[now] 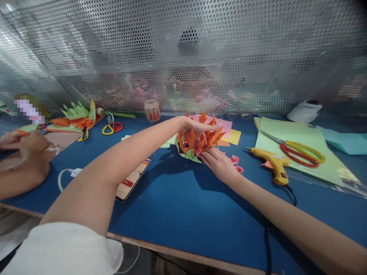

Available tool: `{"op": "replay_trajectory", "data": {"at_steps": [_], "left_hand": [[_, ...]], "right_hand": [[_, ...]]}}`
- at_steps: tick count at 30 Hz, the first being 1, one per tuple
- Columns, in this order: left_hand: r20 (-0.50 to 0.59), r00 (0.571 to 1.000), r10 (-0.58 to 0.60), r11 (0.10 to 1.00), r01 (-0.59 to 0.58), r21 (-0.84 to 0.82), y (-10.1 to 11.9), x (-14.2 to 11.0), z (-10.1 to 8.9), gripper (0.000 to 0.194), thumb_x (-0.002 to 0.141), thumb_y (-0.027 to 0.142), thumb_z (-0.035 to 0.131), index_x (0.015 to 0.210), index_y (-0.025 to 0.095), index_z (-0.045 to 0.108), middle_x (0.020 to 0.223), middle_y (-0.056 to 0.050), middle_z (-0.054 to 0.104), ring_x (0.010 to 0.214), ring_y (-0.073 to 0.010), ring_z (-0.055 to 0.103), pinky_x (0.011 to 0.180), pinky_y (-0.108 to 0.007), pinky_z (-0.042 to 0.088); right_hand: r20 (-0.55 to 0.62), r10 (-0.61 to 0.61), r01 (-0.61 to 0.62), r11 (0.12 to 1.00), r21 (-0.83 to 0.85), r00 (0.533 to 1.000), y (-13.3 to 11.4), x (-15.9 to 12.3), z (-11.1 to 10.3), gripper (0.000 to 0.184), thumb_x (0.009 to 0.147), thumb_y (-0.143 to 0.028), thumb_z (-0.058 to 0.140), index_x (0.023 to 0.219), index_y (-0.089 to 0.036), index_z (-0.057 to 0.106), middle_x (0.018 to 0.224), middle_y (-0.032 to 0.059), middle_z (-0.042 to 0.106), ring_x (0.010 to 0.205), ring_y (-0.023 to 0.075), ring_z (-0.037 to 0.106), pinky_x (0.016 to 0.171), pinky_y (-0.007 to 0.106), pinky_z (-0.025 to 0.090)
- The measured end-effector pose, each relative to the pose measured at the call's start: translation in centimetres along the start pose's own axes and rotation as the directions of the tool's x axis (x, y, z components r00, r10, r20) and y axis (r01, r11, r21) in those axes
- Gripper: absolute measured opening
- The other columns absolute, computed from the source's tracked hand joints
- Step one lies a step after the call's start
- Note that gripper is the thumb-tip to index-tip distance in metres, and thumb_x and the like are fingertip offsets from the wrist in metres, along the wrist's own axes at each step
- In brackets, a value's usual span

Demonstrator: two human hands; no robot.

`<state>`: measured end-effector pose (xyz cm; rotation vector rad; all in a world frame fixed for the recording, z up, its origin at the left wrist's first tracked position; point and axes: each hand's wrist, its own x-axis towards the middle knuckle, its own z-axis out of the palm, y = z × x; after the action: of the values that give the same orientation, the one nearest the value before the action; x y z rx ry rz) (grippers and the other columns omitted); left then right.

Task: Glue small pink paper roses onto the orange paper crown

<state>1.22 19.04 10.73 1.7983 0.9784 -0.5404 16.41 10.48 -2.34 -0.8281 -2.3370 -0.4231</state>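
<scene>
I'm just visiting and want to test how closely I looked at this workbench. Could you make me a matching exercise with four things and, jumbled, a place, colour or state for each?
Things
1. Glue gun
2. Phone
3. Orange paper flower
4. Small jar

Descriptions
A. Standing near the perforated metal panel
B. Screen lit, with a red button showing
C. Under the left hand, with the fingers of the right hand at its near edge
D. Yellow, with a black cord

Right pairs: 1-D, 2-B, 3-C, 4-A
</scene>
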Motion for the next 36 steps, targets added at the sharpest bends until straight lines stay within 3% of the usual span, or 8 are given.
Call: {"op": "replay_trajectory", "data": {"at_steps": [9, 22, 30, 36], "left_hand": [[-0.03, 0.996, -0.081, 0.994, 0.079, -0.073, 1.1, -0.6, 0.7, 0.096, 0.064, 0.082, 0.014, 0.121, 0.013, 0.047, 0.101, -0.017, 0.066, 0.103, -0.0314, 0.057, 0.083, -0.039, 0.044], [-0.052, 0.998, -0.041, 0.999, 0.04, -0.034, 0.8, -0.5, 0.7, 0.1, 0.063, 0.083, 0.012, 0.122, 0.01, 0.046, 0.102, -0.019, 0.065, 0.104, -0.0327, 0.057, 0.082, -0.04, 0.044], [-0.013, 1.0, -0.023, 0.999, 0.022, -0.029, 0.0, -0.2, 0.0, 0.096, 0.063, 0.082, 0.013, 0.121, 0.015, 0.048, 0.102, -0.016, 0.065, 0.105, -0.0325, 0.056, 0.083, -0.04, 0.044], [0.009, 1.0, -0.014, 0.999, 0.015, -0.04, -0.5, -0.3, -0.7, 0.093, 0.064, 0.081, 0.012, 0.122, 0.017, 0.048, 0.104, -0.014, 0.064, 0.108, -0.0304, 0.054, 0.086, -0.04, 0.042]], "right_hand": [[-0.012, -0.027, 0.026, 0.999, -0.046, 1.0, -0.1, 0.2, -0.2, 0.021, 0.089, -0.017, 0.039, 0.093, -0.014, 0.059, 0.089, 0.0096, 0.06, 0.083, 0.0184, 0.054, 0.072, 0.03, 0.047], [-0.025, -0.004, 0.004, 1.0, 0.007, 1.0, -0.2, 0.2, -0.1, 0.02, 0.089, -0.018, 0.039, 0.092, -0.014, 0.059, 0.088, 0.0099, 0.059, 0.081, 0.0182, 0.054, 0.071, 0.031, 0.047], [-0.044, 0.015, -0.013, 0.999, 0.045, 0.999, -0.2, 0.5, -0.3, 0.02, 0.089, -0.02, 0.04, 0.093, -0.017, 0.06, 0.089, 0.0088, 0.06, 0.081, 0.0178, 0.056, 0.073, 0.031, 0.048], [-0.082, 0.134, -0.117, 0.976, 0.186, 0.988, -0.3, 0.5, -0.7, 0.015, 0.087, -0.025, 0.046, 0.089, -0.018, 0.059, 0.084, 0.0068, 0.061, 0.077, 0.0165, 0.057, 0.07, 0.03, 0.049]]}}
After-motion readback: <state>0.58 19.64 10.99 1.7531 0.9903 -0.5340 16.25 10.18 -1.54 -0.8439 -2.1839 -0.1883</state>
